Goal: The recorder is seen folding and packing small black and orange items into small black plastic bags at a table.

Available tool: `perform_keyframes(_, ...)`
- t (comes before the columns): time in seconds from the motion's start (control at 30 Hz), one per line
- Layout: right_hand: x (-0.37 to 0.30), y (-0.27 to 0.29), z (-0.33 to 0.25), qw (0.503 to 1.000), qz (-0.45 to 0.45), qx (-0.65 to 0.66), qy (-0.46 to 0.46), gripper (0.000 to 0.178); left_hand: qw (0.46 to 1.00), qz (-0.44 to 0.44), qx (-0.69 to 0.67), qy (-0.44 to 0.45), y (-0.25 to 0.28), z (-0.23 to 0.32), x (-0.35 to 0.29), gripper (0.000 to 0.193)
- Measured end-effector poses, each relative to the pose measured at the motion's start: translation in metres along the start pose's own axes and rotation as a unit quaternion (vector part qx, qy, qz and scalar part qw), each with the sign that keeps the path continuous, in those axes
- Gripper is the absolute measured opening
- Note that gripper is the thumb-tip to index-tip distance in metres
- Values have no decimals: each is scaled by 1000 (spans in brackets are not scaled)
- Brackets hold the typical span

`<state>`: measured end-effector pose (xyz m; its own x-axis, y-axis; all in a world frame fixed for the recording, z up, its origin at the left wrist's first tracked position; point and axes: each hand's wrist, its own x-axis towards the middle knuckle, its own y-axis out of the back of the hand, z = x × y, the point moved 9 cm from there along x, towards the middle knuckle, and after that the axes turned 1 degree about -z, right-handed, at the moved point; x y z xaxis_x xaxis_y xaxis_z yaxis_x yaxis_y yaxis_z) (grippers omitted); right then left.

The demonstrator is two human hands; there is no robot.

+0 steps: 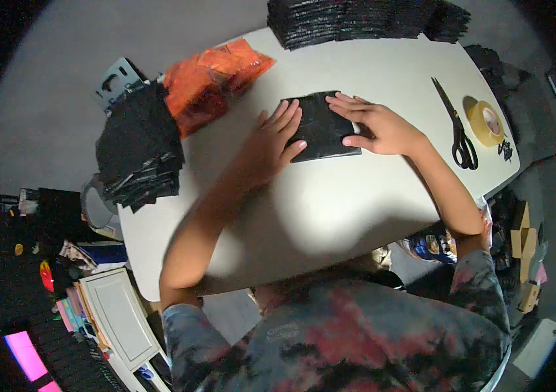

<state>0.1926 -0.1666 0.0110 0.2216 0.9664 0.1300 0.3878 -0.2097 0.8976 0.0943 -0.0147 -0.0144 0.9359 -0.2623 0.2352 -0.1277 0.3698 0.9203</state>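
Note:
A folded black plastic bag (322, 129) lies flat on the white table (317, 202), in front of my body. My left hand (272, 142) rests on its left side, fingers stretched out and thumb near the lower edge. On the opposite side my right hand (377, 125) presses on the bag's right edge, its fingers extended over the upper corner and its thumb lower down. Neither hand is wrapped around anything. The palms hide parts of the bag's two sides.
Stacked black plastic bags (139, 144) lie at the table's left edge beside an orange plastic package (209, 81). More black stacks (363, 19) line the far edge. Black scissors (457, 127) and a tape roll (485, 123) lie at right. A white cabinet (120, 317) stands lower left.

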Motion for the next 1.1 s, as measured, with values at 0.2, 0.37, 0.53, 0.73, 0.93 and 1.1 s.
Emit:
perform_keyframes(0.2, 3, 3, 7, 999, -8, 27, -21, 73, 1000, -17, 11, -23, 1, -4, 1, 62)
perform_keyframes(0.37, 2, 3, 8, 1000, -3, 21, -13, 76, 998, -52, 19, -24, -1, -5, 2, 60)
perform_keyframes(0.53, 2, 4, 7, 999, 2, 34, -13, 76, 998, -50, 8, -22, 0, -7, 1, 62)
perform_keyframes(0.73, 2, 5, 4, 1000, 9, 13, 0, 71, 998, -56, -3, -19, 5, -2, 2, 72)
perform_keyframes(0.93, 1, 3, 5, 999, 3, 43, -20, 75, 998, -58, -31, -16, 7, -3, 0, 74)
perform_keyframes(1.1, 3, 5, 4, 999, 18, 30, -7, 72, 998, -51, -45, -1, -1, -12, 1, 71)
